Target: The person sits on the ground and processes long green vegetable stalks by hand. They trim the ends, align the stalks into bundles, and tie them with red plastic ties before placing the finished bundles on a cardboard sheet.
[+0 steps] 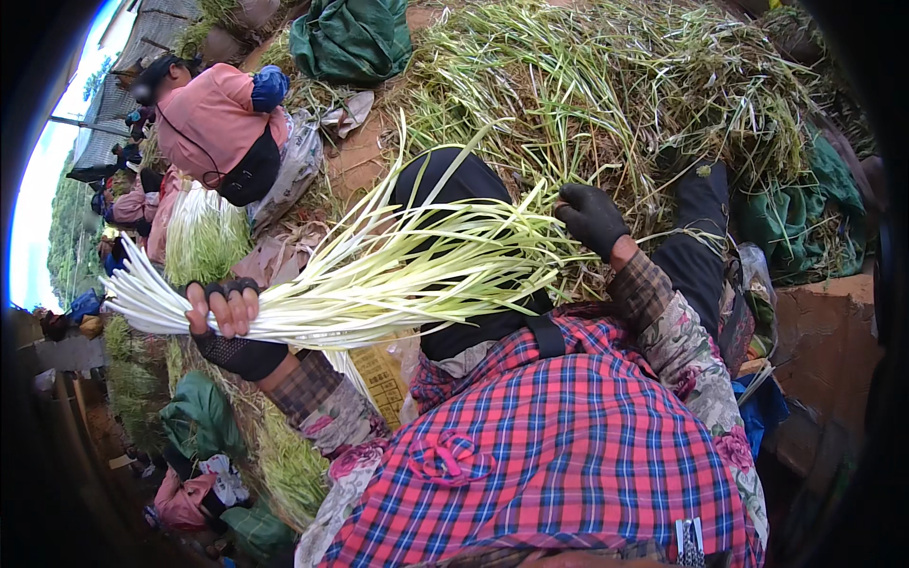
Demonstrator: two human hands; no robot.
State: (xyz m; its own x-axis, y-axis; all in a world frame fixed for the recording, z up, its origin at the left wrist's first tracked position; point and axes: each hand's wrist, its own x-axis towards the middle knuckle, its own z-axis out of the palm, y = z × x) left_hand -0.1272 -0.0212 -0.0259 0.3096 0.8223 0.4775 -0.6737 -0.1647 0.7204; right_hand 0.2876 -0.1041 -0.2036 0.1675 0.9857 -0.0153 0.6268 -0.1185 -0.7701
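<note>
My left hand (231, 316), in a black fingerless glove, grips a bundle of long chive-like greens (398, 273) near its white stalk ends. The bundle lies across the view over my lap, with white stalks to the left and loose yellow-green leaves fanning right. My right hand (595, 221), also in a dark glove, is beside the leaf tips with its fingers curled. Whether it pinches a leaf is hidden. Beyond my knees lies a broad heap of loose greens (540, 92), mixed with dry strands.
A co-worker in a pink top (206, 121) sits at the upper left, near a large bundle of greens (206, 234). Green sacks (351, 39) lie at the back and on the right. A yellow printed sack (383, 380) is beside my lap. More people are farther left.
</note>
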